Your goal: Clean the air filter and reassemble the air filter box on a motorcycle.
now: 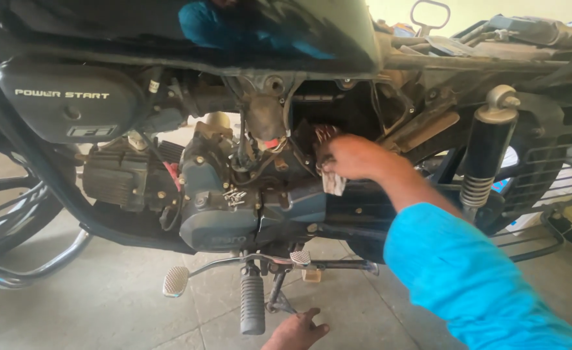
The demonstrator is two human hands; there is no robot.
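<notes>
A motorcycle stands side-on on the grey tiled floor (117,304), and the person crouches beside it with the right hand (354,157) reaching into the gap behind the engine (224,207), just under the dark fuel tank (189,32). That hand's fingers are closed around a crumpled rag (332,181), pale with reddish marks, which is pressed against the back of the engine block where the cables and hoses run down; part of the rag hangs below the fist and a striped bit shows above it. The arm wears a bright blue sleeve (461,272) that fills the lower right of the view. The left hand (296,332) sits low at the bottom edge, resting on or just over the floor beneath the bike, its fingers loosely spread and holding nothing that can be seen. Just above it hangs the ribbed rubber footpeg (251,304), with the brake pedal (176,280) sticking out to the left on its chrome rod. A few small screws (234,194) lie on top of the engine casing. To the right, a black rear shock absorber (487,149) with a coiled spring stands upright, and a black side cover (66,100) is mounted at the upper left.
</notes>
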